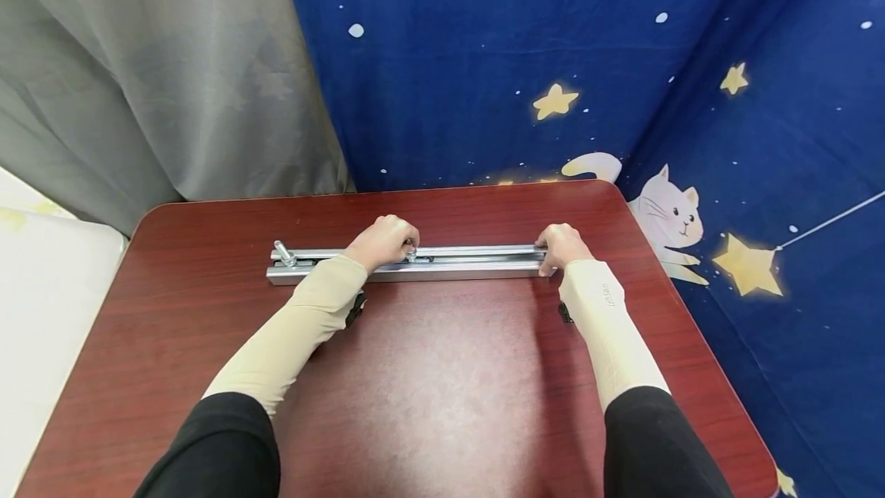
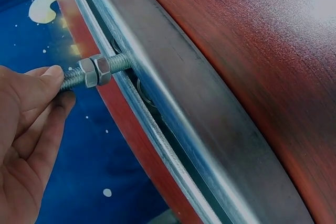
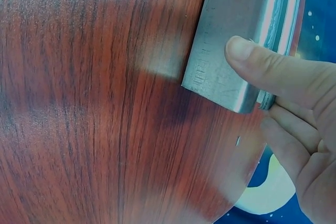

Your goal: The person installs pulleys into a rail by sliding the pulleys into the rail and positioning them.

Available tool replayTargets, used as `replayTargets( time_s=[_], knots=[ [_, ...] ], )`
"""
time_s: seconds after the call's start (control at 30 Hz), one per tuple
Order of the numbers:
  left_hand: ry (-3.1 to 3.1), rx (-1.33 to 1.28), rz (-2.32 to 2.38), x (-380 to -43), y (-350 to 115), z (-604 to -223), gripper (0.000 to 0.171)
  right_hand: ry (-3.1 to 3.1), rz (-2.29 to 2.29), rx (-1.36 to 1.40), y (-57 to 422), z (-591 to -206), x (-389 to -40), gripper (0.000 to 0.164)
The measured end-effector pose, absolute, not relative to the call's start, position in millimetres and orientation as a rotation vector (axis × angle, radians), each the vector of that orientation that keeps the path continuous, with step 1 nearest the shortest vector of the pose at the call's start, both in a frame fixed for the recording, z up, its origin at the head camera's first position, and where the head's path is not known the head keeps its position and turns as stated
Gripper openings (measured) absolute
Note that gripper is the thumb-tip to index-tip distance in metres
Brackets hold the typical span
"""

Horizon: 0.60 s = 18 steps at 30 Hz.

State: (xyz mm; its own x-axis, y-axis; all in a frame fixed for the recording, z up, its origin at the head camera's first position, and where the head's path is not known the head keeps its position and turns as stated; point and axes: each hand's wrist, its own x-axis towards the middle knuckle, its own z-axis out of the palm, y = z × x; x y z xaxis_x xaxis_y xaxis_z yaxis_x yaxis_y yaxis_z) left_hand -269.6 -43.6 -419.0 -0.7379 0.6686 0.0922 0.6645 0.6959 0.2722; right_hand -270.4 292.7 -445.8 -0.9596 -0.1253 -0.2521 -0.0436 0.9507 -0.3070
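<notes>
A slotted metal channel (image 1: 456, 273) lies crosswise on the table, its open slot facing up. My left hand (image 1: 384, 242) is over the channel's middle. In the left wrist view its thumb and fingers pinch the free end of a threaded bolt (image 2: 118, 62) that stands up out of the slot. Two hex nuts (image 2: 95, 71) sit together partway along that bolt. At the channel's right end my right hand (image 1: 562, 246) grips it, with the thumb (image 3: 241, 50) on the near wall and the fingers round the far side. A second bolt (image 1: 283, 253) leans in the slot near the left end.
The reddish-brown wooden table (image 1: 449, 375) has rounded corners. Behind it hang a grey curtain (image 1: 173, 75) and a blue curtain (image 1: 470, 60) with stars and a cat. A white surface (image 1: 55, 290) adjoins the table at left.
</notes>
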Motion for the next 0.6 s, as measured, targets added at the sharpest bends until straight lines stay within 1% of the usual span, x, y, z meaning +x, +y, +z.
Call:
replayTargets(
  time_s=[0.6],
  knots=[
    [2.851, 1.326, 0.401, -272.6, -48.2, -421.8, 0.013, 2.845, -0.435, -0.116, 290.4, -448.2, -271.3, 0.058]
  ],
)
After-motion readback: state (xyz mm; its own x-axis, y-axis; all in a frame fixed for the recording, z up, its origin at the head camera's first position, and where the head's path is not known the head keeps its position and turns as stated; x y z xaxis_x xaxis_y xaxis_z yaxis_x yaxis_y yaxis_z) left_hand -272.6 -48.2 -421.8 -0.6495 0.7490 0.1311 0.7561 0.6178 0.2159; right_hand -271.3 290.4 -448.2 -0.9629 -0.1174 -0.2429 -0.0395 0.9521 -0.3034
